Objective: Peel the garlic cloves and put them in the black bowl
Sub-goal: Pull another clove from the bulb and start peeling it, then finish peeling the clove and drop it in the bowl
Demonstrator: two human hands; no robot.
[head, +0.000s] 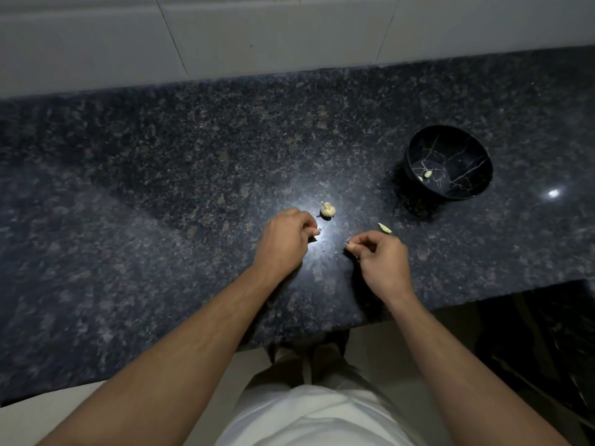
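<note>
Pale garlic clove [384,228] lies flat on the table [161,188] just past the right hand [381,257], whose grip pinches a tiny bit I cannot make out, pointing toward the black bowl [467,188].

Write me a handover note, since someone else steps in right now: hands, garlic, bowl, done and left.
Left hand: fingers curled over the counter; what they hold is hidden.
Right hand: pinches a small pale piece, clove or skin, unclear.
Garlic bulb: on the counter just beyond the left hand.
Loose clove: on the counter beside the right hand.
Black bowl: far right, holds two peeled cloves.
Left: the bulb's cloves and the loose one.
</note>
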